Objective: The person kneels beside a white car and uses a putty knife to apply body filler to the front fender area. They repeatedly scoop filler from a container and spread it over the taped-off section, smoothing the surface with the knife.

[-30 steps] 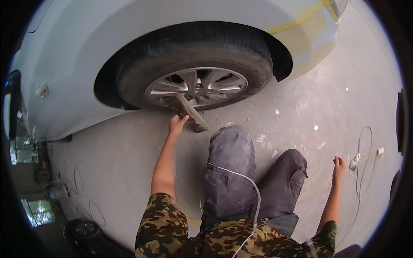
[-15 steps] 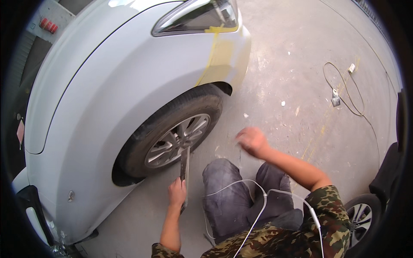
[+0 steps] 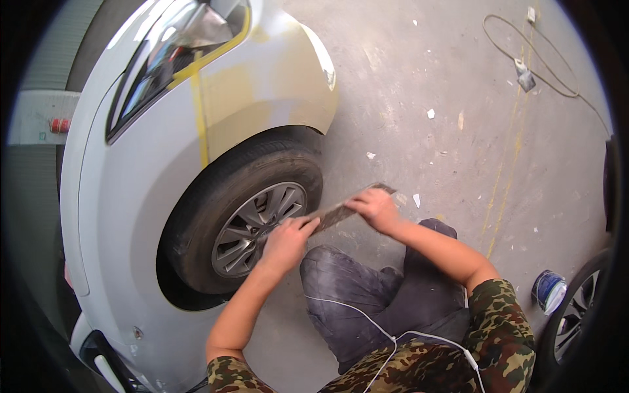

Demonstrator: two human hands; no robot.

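Observation:
My left hand (image 3: 286, 241) is closed on the near end of a long, flat, dark board (image 3: 335, 215), with its fingers along the upper face. My right hand (image 3: 372, 206) grips the far end of the board. The board is held tilted in front of the alloy wheel (image 3: 232, 252) and tyre (image 3: 193, 232) of a pale car (image 3: 131, 196). Yellow tape (image 3: 200, 118) runs down the bodywork above the wheel arch, beside a yellowish sanded-looking patch (image 3: 262, 92) on the bumper corner. My knees in dusty dark trousers lie below my hands.
Grey floor (image 3: 406, 78) with scraps of debris extends to the right. A looped cable (image 3: 557, 75) with a plug block (image 3: 524, 80) lies at upper right. A blue and white can (image 3: 548, 291) stands beside another wheel (image 3: 580, 308) at lower right. A red object (image 3: 60, 125) is at upper left.
My view has swung toward the car's corner. My right hand has come from the empty space at right onto the board, which my left hand has raised from upright to slanting across.

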